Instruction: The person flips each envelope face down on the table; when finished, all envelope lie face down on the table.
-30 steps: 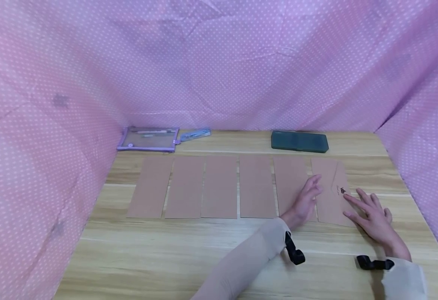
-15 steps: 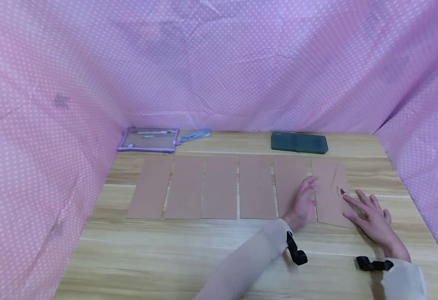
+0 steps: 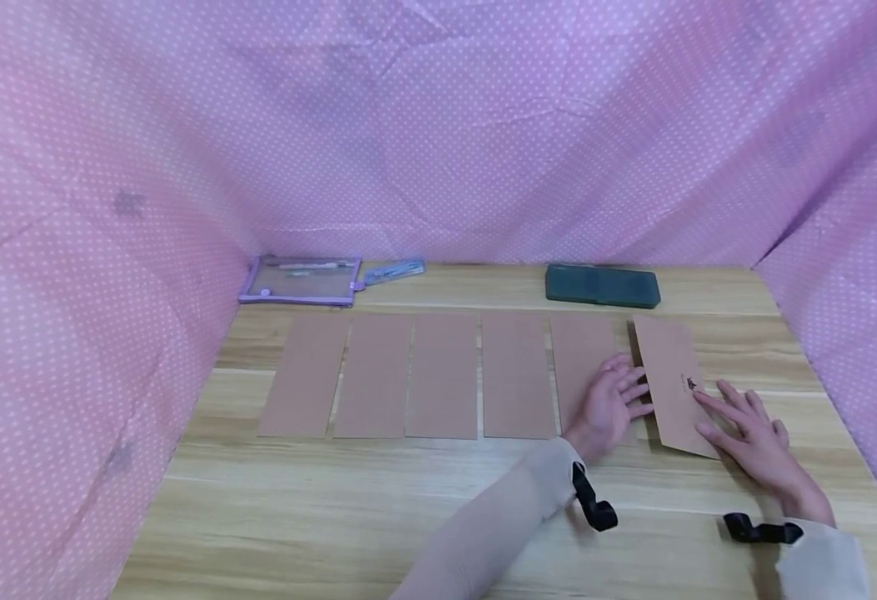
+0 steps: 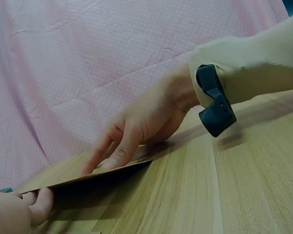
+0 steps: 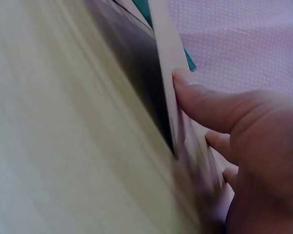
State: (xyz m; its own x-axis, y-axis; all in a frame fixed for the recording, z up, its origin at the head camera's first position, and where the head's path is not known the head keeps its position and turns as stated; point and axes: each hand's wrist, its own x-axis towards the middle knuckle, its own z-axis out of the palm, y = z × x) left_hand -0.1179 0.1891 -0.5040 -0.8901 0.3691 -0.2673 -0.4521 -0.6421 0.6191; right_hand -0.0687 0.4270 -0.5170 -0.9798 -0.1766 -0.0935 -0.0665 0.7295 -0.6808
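Note:
A brown paper envelope (image 3: 667, 375) with a small black crown print lies at the right end of a row, its left edge tilted up off the table. My left hand (image 3: 607, 404) has its fingers spread at that raised edge; in the left wrist view the left hand's fingertips (image 4: 40, 207) touch the edge from below. My right hand (image 3: 749, 437) rests on the envelope's right side, its index finger by the print and its thumb near the lower edge. The right wrist view shows the right thumb (image 5: 205, 102) against the envelope's upper face.
Several brown envelopes (image 3: 446, 375) lie plain side up in a row to the left. Behind them are a purple-edged clear zip pouch (image 3: 303, 283), a small light blue item (image 3: 393, 271) and a dark green case (image 3: 602, 285). Pink dotted cloth (image 3: 438, 125) surrounds the wooden table (image 3: 296, 517).
The envelope's left edge has risen from flat on the table, with my left fingers now spread under it. My right hand has stayed on the right side.

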